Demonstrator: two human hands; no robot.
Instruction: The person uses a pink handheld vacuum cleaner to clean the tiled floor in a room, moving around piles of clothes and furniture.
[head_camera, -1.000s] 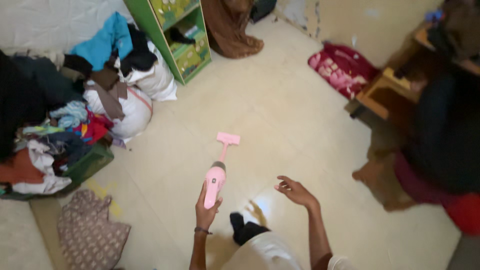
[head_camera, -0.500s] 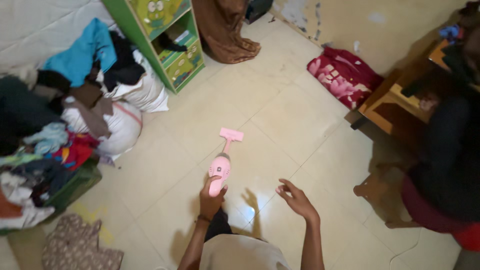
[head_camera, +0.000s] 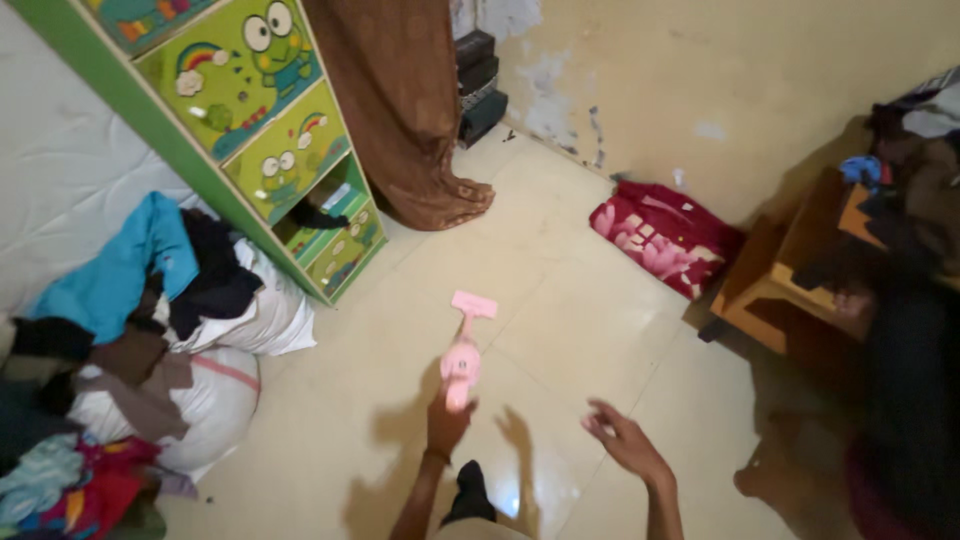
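Note:
My left hand (head_camera: 447, 422) grips the handle of a small pink handheld vacuum (head_camera: 462, 358). Its flat nozzle (head_camera: 474, 304) points away from me over the pale tiled floor (head_camera: 560, 330). My right hand (head_camera: 622, 440) hovers to the right of it, fingers spread, holding nothing. My dark-socked foot (head_camera: 468, 492) shows below the hands.
A green drawer unit with cartoon frogs (head_camera: 250, 130) stands at the left, with piled clothes and white sacks (head_camera: 190, 330) beside it. A brown curtain (head_camera: 400, 110) hangs behind. A red floral bag (head_camera: 660, 235) lies by the wall, and a wooden table (head_camera: 790, 280) stands at the right.
The view has tilted up and forward toward the drawer unit and wall. My left hand has pushed the pink vacuum ahead across the floor; my right hand stays spread beside it.

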